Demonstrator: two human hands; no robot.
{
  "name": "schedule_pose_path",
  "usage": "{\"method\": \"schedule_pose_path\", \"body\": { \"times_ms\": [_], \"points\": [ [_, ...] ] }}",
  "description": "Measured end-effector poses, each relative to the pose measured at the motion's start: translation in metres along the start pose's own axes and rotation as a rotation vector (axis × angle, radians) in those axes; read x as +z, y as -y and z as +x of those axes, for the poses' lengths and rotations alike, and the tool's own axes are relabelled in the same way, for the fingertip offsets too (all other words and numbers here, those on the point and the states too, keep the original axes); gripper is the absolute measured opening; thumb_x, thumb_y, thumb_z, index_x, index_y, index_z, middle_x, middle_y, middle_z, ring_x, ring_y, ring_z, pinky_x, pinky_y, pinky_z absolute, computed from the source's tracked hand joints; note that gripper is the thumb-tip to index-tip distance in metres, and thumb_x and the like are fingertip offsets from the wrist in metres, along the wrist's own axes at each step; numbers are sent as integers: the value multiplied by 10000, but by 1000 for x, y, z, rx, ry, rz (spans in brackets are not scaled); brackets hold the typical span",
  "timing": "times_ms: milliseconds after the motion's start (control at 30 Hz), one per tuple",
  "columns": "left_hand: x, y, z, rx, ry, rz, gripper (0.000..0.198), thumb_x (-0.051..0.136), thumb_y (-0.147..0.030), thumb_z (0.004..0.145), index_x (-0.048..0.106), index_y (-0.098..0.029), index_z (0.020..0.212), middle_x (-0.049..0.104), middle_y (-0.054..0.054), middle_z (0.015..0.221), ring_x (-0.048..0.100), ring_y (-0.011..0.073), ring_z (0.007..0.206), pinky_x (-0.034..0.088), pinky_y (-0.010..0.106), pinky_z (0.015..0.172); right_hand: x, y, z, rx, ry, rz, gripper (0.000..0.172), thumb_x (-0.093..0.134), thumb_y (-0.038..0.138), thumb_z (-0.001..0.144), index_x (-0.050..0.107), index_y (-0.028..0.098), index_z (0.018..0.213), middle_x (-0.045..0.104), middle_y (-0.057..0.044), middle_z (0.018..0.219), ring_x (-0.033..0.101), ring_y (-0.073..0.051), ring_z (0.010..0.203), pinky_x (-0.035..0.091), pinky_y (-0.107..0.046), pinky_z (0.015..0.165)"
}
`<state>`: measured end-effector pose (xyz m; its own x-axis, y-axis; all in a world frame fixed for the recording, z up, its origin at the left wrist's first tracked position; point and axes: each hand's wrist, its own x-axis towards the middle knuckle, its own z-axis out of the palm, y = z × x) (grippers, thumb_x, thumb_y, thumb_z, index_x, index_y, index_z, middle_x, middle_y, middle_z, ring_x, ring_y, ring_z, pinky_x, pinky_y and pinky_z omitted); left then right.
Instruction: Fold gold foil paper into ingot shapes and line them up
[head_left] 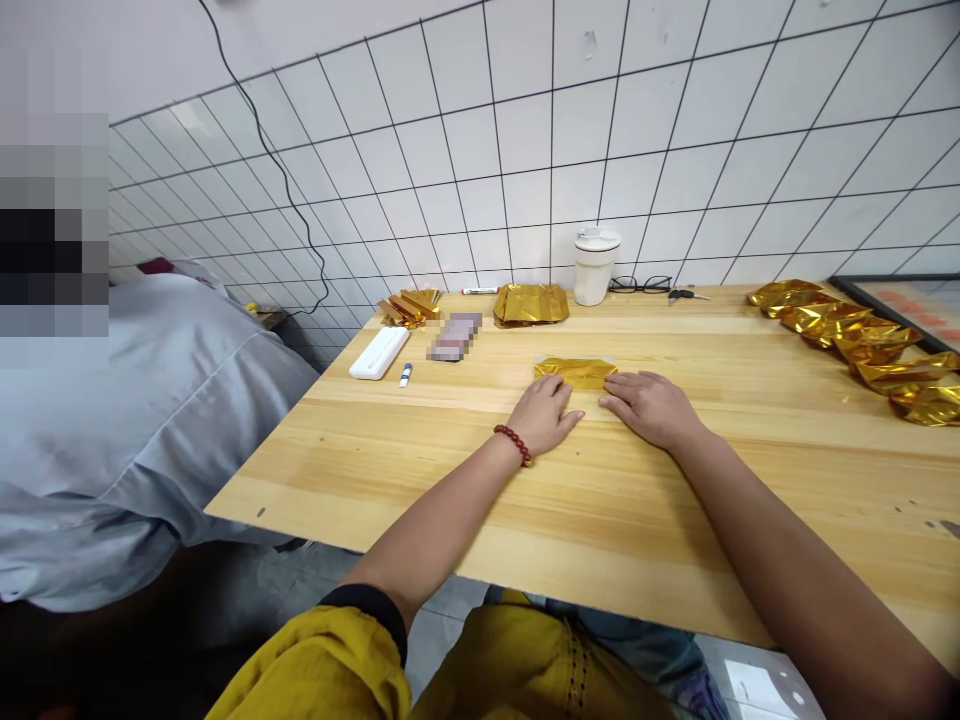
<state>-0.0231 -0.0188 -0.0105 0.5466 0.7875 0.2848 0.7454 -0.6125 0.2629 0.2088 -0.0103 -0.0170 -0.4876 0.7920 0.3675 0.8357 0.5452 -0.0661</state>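
Note:
A folded piece of gold foil paper lies flat on the wooden table in front of me. My left hand rests at its left end, fingertips on the near edge, fingers stretched out and thumb apart. Over the right end, my right hand lies flat with its fingers extended onto the paper. A greyish-white strip shows along the far edge of the foil. Neither hand grips anything; both press down from above. A red bead bracelet circles my left wrist.
A stack of gold foil sheets, a white cup, glasses and a key stand along the wall. Folded gold foil pieces line the right side. Leftward are a white power bank, a glue stick and a seated person.

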Motion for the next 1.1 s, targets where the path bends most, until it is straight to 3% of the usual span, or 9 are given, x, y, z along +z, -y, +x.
{"method": "schedule_pose_path", "body": {
  "times_ms": [133,233,333,433,567,867,1100],
  "points": [
    [0,0,0,6,-3,-6,338,541,-411,942,576,-178,1184,541,160,1360,481,301,1302,389,488,1121,-4,-5,-2,97,-29,-34,420,392,453,1005,739,228,1081,731,-101,1175,648,-292,1145,437,-524,1023],
    [-1,0,0,6,-3,-11,330,540,-406,942,576,-183,1182,543,157,1355,480,302,1302,386,495,1123,0,-8,-3,157,-80,-40,448,420,467,987,695,184,1199,670,-157,1282,614,-321,1197,424,-530,1041],
    [-1,0,0,9,-7,-5,332,538,-411,942,580,-183,1180,539,154,1356,481,304,1298,390,496,1120,8,-6,-2,62,-84,6,565,430,511,973,540,164,1406,506,-173,1475,488,-335,1345,386,-540,1093],
    [1,1,0,20,-14,14,336,538,-408,943,590,-168,1173,545,156,1342,488,297,1285,393,470,1123,15,1,1,-115,4,75,643,449,553,959,442,183,1484,418,-152,1541,391,-321,1421,344,-551,1134],
    [2,1,0,27,-21,36,350,536,-409,945,601,-151,1173,553,154,1333,496,284,1273,387,432,1127,17,11,3,-172,92,119,634,428,560,968,469,173,1469,487,-151,1489,444,-315,1387,385,-547,1116],
    [-7,-9,-4,-95,1,77,314,536,-445,948,601,-230,1167,567,95,1370,504,282,1291,339,527,1111,11,14,5,-142,74,121,566,382,533,994,558,179,1398,556,-139,1429,495,-302,1349,435,-524,1092],
    [-5,5,-1,-183,-85,67,272,593,-394,918,679,-177,1057,609,118,1278,568,261,1181,440,399,1043,13,13,4,-127,64,148,537,412,509,990,579,180,1379,553,-124,1433,506,-305,1340,443,-532,1080]
  ]
}}
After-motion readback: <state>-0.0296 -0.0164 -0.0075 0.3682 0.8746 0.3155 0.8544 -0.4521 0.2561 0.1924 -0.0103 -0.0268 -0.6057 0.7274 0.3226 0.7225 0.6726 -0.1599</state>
